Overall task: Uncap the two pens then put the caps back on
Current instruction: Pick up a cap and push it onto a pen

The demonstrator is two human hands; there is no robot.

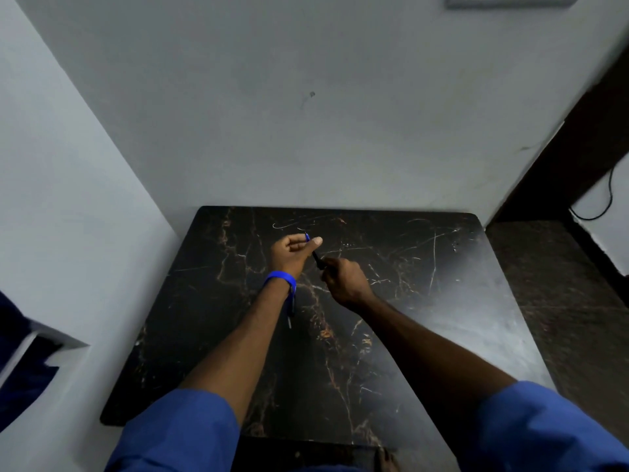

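A thin dark pen (pixel 316 256) with a blue end is held over the black marble-patterned table (pixel 425 301). My left hand (pixel 292 252) is closed around its upper part, and the blue end sticks out by the thumb. My right hand (pixel 343 279) pinches the pen's lower end, where the cap is hidden by the fingers. The two hands are almost touching. A second thin dark object (pixel 290 316), which looks like the other pen, lies on the table partly under my left wrist.
The table stands in a corner, with a grey wall (pixel 306 114) behind it and another on the left. A dark wooden frame and a black cable (pixel 606 206) are at the right. My left wrist wears a blue band (pixel 280 279).
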